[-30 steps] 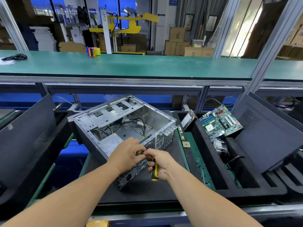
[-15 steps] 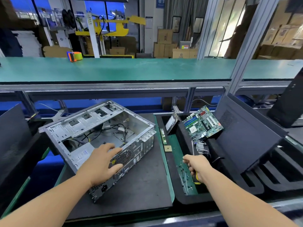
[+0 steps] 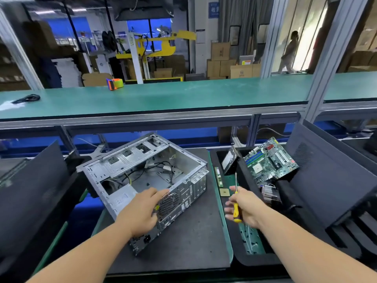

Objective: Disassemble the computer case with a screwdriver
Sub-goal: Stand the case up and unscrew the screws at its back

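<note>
An open grey metal computer case (image 3: pixel 142 172) lies on its side on a dark mat (image 3: pixel 193 242), loose cables inside it. My left hand (image 3: pixel 142 211) rests on the case's rear panel by the fan grille, fingers over the upper edge. Right of the case, my right hand (image 3: pixel 244 207) grips a screwdriver (image 3: pixel 236 203) with a yellow and black handle, its shaft pointing up. The tip is clear of the case.
A black foam tray (image 3: pixel 285 211) at right holds a green motherboard (image 3: pixel 269 158), a hard drive (image 3: pixel 229 160), a memory stick (image 3: pixel 218 177), a CPU chip (image 3: pixel 224 192) and several screws. Dark side panels lean at far left (image 3: pixel 30 190) and far right (image 3: pixel 330 170). A green shelf (image 3: pixel 183 94) runs behind.
My right hand came back from the tray's front toward the case, raising the screwdriver upright. The left hand stayed on the rear panel. The view tilted up a little.
</note>
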